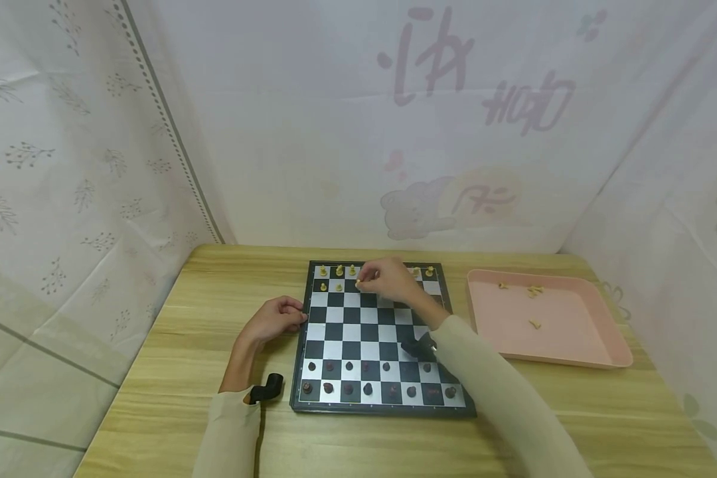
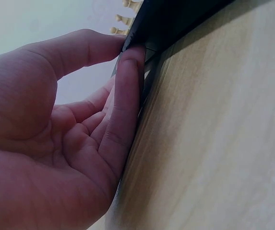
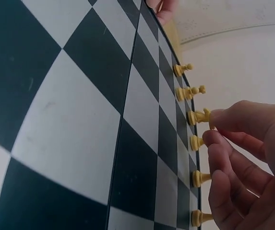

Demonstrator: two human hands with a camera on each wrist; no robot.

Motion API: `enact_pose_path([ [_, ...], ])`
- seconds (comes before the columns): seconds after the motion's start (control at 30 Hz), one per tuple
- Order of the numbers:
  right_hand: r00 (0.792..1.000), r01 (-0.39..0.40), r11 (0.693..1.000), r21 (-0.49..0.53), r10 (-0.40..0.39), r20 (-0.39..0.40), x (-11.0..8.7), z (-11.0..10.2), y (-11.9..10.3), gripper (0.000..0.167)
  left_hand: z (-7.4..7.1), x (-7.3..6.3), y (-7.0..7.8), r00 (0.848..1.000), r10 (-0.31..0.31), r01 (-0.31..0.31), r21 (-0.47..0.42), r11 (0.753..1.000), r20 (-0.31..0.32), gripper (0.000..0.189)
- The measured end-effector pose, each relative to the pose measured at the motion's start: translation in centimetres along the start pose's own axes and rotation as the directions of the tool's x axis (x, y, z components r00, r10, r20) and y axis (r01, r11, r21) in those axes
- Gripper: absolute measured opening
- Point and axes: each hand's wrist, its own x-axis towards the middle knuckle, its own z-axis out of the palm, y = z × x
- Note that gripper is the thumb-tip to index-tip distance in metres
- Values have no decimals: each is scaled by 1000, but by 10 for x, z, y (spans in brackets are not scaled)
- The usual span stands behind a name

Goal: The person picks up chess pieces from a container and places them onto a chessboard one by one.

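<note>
A black-and-white chessboard lies on the table. My left hand grips its left edge, thumb and finger pinching the rim in the left wrist view. Over the far part of the board, my right hand pinches a small pale yellow pawn at the second row from the far edge. Two yellow pawns stand to its left. Yellow pieces line the far row, partly hidden behind the right hand. In the right wrist view, the fingertips touch the yellow pieces.
Dark chess pieces stand in the two near rows. Right of the board, a pink tray holds several yellow pieces lying on their sides. The wooden table meets patterned cloth walls at its back and sides.
</note>
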Motion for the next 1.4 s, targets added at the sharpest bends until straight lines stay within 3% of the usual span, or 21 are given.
enact_pose_path([
  [0.23,1000,9,998,-57,-9,-12,7,7,-2,7,0,1,-1,1000,5,-5,0,1000,0,28],
  [0.9,1000,-12,996,-93,10,-26,10,10,-4,7,0,1,-1,1000,5,-5,7,1000,1,30],
  [1.17,1000,-15,995,-96,13,-20,7,5,-1,10,0,1,-2,1000,1,-1,5,1000,0,29],
  [1.4,997,-41,996,-78,36,-70,-4,-13,6,14,0,1,-3,1000,5,-5,1,1000,2,30],
])
